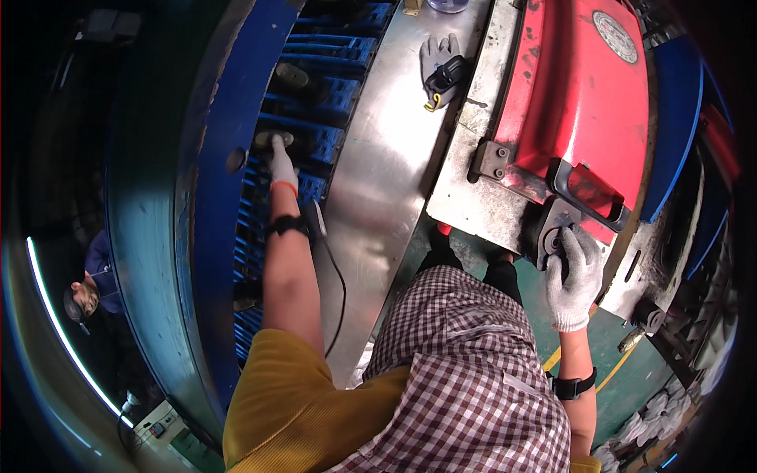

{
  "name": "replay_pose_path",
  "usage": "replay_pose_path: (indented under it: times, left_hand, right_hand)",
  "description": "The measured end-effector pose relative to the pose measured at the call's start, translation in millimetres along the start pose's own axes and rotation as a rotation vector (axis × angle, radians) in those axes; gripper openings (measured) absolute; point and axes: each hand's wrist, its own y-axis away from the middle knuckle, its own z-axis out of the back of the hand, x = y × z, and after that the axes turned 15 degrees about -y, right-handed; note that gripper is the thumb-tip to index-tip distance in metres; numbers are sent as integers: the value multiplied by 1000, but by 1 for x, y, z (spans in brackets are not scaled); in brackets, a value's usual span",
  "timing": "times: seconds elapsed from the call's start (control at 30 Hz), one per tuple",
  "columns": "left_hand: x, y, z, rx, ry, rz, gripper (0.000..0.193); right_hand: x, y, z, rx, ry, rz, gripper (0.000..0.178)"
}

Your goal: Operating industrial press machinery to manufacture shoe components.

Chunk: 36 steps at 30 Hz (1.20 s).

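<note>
My left hand point(282, 167), in a white knit glove with an orange cuff, reaches in among blue racks point(315, 142) at the left. Its fingertips close on a beige oval piece point(263, 140); small and dark there, their exact hold is hard to see. A similar beige piece point(292, 76) lies farther back in the racks. On the right, my gloved right hand point(576, 277) is closed on a black metal bracket point(557, 224) with a round boss, its thumb at the near side. That bracket sits at the corner of a red machine cover point(607, 102), below a black handle point(583, 191).
A bare metal ledge point(378, 181) runs between racks and red machine. On it lie a grey glove point(440, 59) and a black hand tool point(448, 72). A black cable point(342, 292) hangs over the ledge. Beyond the blue frame, a person point(98, 276) is at far left.
</note>
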Motion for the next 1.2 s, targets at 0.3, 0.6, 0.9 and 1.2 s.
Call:
replay_pose_path:
  times: [0.3, 0.6, 0.9, 1.2]
  left_hand:
    - [158, 94, 195, -1106, -839, 479, 99]
    - [264, 49, 362, -322, 110, 648, 49]
    - [286, 72, 384, -138, 398, 559, 40]
    - [212, 244, 248, 220, 841, 300, 64]
  right_hand:
    - [1, 7, -4, -51, -37, -26, 47]
    - [-10, 14, -4, 6, -69, -86, 49]
    - [1, 8, -9, -15, 12, 8, 50]
    - [12, 8, -8, -85, -19, 3, 42]
